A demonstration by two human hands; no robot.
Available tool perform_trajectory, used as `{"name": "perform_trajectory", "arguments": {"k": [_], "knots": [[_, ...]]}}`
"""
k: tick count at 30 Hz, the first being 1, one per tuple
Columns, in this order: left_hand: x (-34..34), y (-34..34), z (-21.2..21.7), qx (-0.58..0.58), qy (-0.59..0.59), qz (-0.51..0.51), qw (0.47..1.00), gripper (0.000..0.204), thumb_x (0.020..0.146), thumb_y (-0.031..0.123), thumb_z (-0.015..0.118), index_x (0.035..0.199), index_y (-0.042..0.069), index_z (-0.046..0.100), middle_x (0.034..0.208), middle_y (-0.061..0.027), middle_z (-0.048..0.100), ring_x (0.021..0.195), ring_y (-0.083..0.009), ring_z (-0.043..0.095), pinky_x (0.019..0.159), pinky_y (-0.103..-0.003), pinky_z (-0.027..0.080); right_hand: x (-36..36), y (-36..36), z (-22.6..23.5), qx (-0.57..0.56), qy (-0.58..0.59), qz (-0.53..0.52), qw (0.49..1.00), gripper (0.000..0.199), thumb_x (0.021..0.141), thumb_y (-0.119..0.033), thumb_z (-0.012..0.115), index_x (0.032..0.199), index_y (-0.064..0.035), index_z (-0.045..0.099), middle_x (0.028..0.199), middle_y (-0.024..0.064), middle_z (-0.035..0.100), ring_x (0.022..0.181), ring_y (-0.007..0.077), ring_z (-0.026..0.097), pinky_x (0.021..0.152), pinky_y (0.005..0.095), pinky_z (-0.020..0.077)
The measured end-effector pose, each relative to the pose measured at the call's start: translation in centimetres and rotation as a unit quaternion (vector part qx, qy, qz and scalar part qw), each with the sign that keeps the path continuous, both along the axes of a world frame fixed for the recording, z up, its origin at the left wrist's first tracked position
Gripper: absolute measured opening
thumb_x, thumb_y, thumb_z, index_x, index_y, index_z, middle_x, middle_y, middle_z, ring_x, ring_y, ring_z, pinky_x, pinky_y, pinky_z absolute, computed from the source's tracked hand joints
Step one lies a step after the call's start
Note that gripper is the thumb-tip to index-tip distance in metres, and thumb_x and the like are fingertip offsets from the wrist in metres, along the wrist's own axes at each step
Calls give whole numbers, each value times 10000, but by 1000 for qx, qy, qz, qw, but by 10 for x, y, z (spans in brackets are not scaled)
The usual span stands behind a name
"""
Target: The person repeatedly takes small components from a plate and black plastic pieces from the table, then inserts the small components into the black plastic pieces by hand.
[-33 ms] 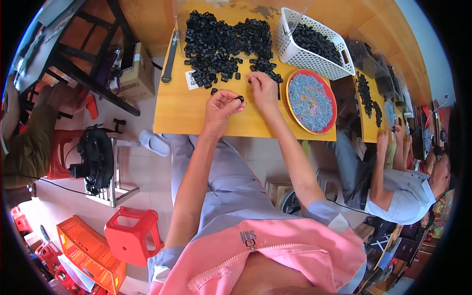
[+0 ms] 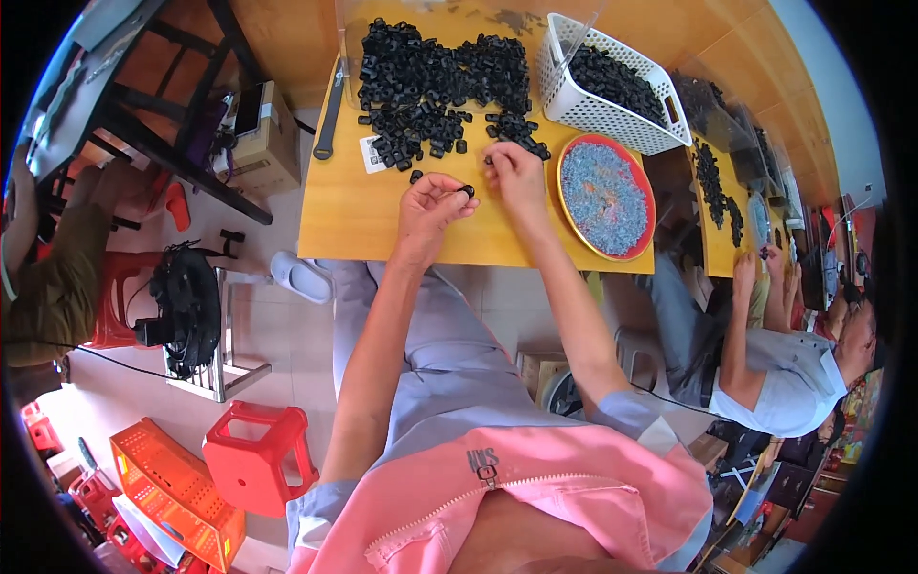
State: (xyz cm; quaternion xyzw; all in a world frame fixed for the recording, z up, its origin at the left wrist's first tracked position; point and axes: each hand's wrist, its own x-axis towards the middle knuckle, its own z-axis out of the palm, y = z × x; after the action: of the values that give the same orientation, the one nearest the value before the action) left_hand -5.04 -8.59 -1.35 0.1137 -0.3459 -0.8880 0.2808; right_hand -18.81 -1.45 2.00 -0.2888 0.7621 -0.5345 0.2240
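Between the thumb and fingertips of my left hand is a small black plastic piece, its rounded end showing. My right hand is a little farther off and to the right, its thumb and fingers pinched together. Something small and dark shows at those fingertips, too little to make out. Beyond both hands a large heap of small black plastic pieces spreads over the yellow table. To the right of my right hand sits a round red tray full of tiny clear-bluish bits.
A white perforated basket of black pieces stands at the back right. A black strap-like tool lies along the table's left side. On the floor at left are a red stool and an orange crate. Another person works at right.
My right hand has shifted very slightly toward me, away from the loose pieces. My left hand keeps its grip on the black piece in the same place.
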Motion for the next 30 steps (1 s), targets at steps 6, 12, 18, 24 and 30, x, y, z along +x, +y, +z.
{"name": "perform_trajectory", "arguments": {"k": [6, 12, 18, 24, 30], "knots": [[-1, 0, -2, -14, 4, 6, 1000, 141, 802, -36, 583, 928, 25, 566, 846, -66, 614, 766, -159, 626, 681, -248, 510, -2, 36, 11, -228, -492, 24, 840, 199, 813, 4, 500, 978, 104, 549, 907, 187, 616, 793, 198, 623, 718, 267, 525], [-1, 0, -1, -17, -4, 3, 1000, 145, 803, -36, 583, 935, 22, 571, 852, -63, 615, 776, -155, 624, 695, -243, 507, 5, 42, 14, -244, -515, 10, 822, 247, 800, 61, 526, 1041, 117, 531, 998, 196, 597, 915, 221, 609, 819, 290, 520], [-1, 1, -2, -17, -3, 7, 1000, 147, 805, -34, 583, 946, 7, 570, 868, -70, 615, 781, -155, 623, 711, -241, 509, 20, 44, 22, -194, -372, 26, 907, 221, 821, 3, 566, 1032, 68, 577, 940, 125, 621, 833, 186, 631, 750, 272, 540], [-1, 2, -1, -20, -10, 4, 1000, 147, 802, -34, 587, 945, -3, 579, 861, -76, 621, 782, -151, 623, 713, -243, 512, 34, 42, 25, -140, -180, 51, 972, 207, 804, -39, 618, 997, 35, 607, 787, 74, 640, 678, 128, 632, 665, 230, 523], [-1, 2, 1, -38, -21, -1, 999, 147, 795, -36, 594, 940, -11, 589, 863, -84, 627, 779, -146, 624, 713, -243, 512, 38, 39, 25, -115, -106, 30, 987, 129, 795, -1, 602, 911, 55, 610, 738, 80, 641, 652, 118, 627, 611, 209, 502]]}}
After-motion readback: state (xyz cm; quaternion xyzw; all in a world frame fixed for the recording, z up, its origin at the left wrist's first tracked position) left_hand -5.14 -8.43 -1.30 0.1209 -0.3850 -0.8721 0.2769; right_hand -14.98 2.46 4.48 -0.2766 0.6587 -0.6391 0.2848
